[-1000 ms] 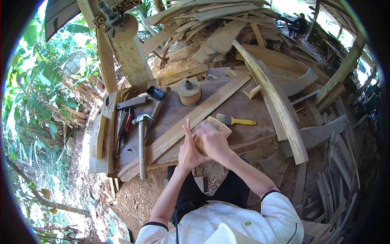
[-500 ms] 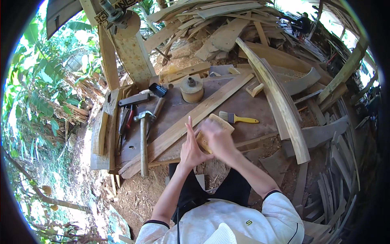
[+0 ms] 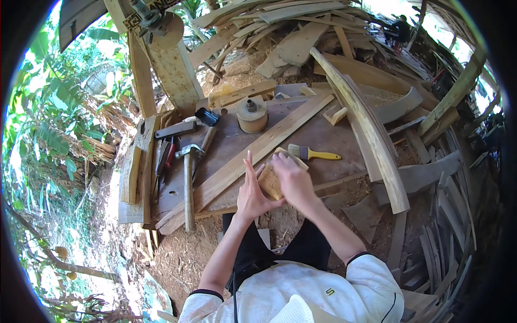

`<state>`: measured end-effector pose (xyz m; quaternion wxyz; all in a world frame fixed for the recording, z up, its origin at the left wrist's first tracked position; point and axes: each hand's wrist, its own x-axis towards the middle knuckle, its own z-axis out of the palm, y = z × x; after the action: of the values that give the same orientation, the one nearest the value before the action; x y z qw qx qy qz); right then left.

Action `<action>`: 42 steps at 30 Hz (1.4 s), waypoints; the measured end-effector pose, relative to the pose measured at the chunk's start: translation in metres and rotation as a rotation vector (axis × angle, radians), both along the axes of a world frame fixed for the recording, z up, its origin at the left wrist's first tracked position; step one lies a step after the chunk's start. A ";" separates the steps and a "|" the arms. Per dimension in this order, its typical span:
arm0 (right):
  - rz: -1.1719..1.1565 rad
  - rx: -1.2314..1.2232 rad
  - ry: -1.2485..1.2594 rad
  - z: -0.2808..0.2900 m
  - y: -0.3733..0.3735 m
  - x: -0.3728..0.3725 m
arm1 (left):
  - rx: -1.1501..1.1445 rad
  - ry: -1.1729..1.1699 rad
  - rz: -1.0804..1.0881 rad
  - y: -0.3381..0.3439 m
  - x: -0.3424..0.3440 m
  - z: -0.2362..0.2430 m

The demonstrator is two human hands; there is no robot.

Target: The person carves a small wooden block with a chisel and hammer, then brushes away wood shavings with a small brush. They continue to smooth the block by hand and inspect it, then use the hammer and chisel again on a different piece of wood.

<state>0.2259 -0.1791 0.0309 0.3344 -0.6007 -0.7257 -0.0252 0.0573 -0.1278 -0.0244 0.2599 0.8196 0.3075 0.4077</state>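
Note:
A tan wooden block (image 3: 271, 184) lies at the near edge of the workbench, between my hands. My left hand (image 3: 251, 196) braces its left and near sides, fingers stretched out and thumb spread along the near edge. Over the block's top my right hand (image 3: 292, 177) is closed, fingers curled down against the surface; whatever is under them is hidden. Just beyond the block lies a paintbrush (image 3: 315, 154) with a yellow handle. A long wooden plank (image 3: 242, 167) runs diagonally across the bench beside my left fingertips.
On the bench's left lie a claw hammer (image 3: 189, 183), red-handled pliers (image 3: 170, 153) and other hand tools. A round wooden piece with a metal spindle (image 3: 252, 114) stands farther back. A long curved pole (image 3: 366, 129) leans at the right, and scrap boards (image 3: 296, 43) are heaped behind.
My right hand has shifted slightly down and right over the block, and more of its fingers show. The left hand stays at the block's side. The whole view has shifted slightly.

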 end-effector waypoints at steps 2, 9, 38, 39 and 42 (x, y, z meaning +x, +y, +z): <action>0.135 0.062 -0.015 -0.005 -0.014 -0.015 | 0.016 0.005 -0.001 0.005 -0.001 0.000; -0.023 -0.030 0.031 0.005 -0.021 -0.003 | 0.018 -0.002 -0.006 0.004 0.000 0.006; -0.349 0.288 0.207 -0.029 0.033 0.128 | 0.070 0.160 0.027 -0.001 -0.001 0.018; -0.375 0.266 0.289 -0.034 0.033 0.128 | 0.071 0.149 0.025 -0.001 0.000 0.017; -0.419 0.121 0.290 -0.045 0.033 0.132 | 0.086 0.134 0.040 -0.002 0.001 0.017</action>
<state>0.3583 -0.1460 -0.0141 0.4575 -0.7143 -0.5272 -0.0509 0.0579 -0.1297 -0.0077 0.1949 0.8492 0.3228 0.3697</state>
